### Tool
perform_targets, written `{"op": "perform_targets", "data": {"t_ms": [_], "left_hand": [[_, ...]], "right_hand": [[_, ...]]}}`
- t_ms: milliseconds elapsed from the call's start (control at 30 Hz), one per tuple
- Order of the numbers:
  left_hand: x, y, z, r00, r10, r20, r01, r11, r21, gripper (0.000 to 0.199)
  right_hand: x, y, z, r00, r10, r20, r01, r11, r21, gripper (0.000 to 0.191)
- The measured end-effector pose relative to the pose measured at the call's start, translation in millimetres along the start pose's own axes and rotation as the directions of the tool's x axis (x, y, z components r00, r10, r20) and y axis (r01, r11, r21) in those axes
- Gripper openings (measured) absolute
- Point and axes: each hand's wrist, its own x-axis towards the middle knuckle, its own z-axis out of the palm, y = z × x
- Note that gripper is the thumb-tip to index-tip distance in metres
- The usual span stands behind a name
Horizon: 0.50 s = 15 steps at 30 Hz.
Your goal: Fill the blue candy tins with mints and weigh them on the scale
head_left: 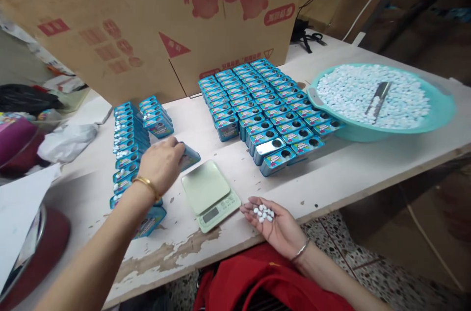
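Note:
My left hand (162,163) is closed on a blue tin (190,156), left of a pale green kitchen scale (206,187) whose plate bears nothing. Palm up at the table's front edge, my right hand (277,225) cups several white candies (263,213). Rows of blue tins with dark round openings (265,127) stand behind and right of the scale. More blue tins (127,142), many with white candies at their openings, form a column at the left. A short row of tins (158,122) stands just beyond my left hand.
A turquoise basin (386,130) full of white candies, with a metal scoop (379,97) in it, stands at the right. A big cardboard box (147,12) rises behind the tins. A plastic bag (68,143) and a dark red bucket (55,235) are at the left.

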Motion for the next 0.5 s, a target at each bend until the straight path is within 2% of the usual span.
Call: {"op": "perform_targets", "data": {"t_ms": [67,200,267,333,400,433,500], "left_hand": [[-17,25,-8.3,0.996,0.061,0.072,-0.061,0.998,0.005,0.027],[-27,54,-2.2,0.988,0.109,0.11,-0.106,0.994,-0.03,0.019],[-29,58,-0.7,0.995,0.095,0.034,-0.093,0.994,-0.059,0.017],[-38,64,-4.2,0.991,0.087,-0.106,-0.098,0.989,-0.107,0.023],[-54,77,-7.5,0.965,0.145,-0.218,-0.188,0.964,-0.191,0.025],[-63,88,-6.7,0.951,0.201,-0.235,-0.258,0.934,-0.246,0.022],[-82,115,2.9,0.919,0.341,-0.197,-0.392,0.845,-0.364,0.013]], "right_hand": [[-2,2,0,1.0,0.018,0.016,-0.017,1.0,-0.01,0.019],[-7,8,-2,0.995,0.055,0.085,-0.054,0.998,-0.013,0.019],[-10,9,-5,0.99,0.071,0.119,-0.071,0.997,-0.005,0.018],[-12,9,-8,0.986,0.085,0.143,-0.088,0.996,0.01,0.019],[-14,8,-10,0.982,0.096,0.161,-0.103,0.994,0.035,0.021],[-15,8,-10,0.981,0.097,0.17,-0.108,0.993,0.053,0.021],[-15,8,-11,0.979,0.101,0.179,-0.12,0.988,0.095,0.021]]}}
